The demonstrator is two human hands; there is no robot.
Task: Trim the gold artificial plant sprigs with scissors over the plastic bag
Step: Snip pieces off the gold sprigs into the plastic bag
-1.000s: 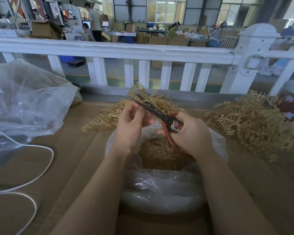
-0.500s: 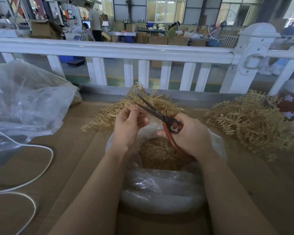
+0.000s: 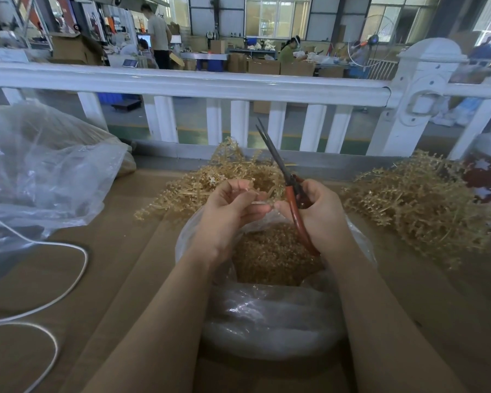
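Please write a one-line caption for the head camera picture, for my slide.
Right hand holds red-handled scissors, left hand pinches a gold sprig over the plastic bag.

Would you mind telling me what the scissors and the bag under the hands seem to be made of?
Scissors: dark, dull metal blades, it seems; glossy orange-red handles, likely painted or coated. Bag: thin clear plastic film, with wrinkles, shiny highlights and contents showing through.
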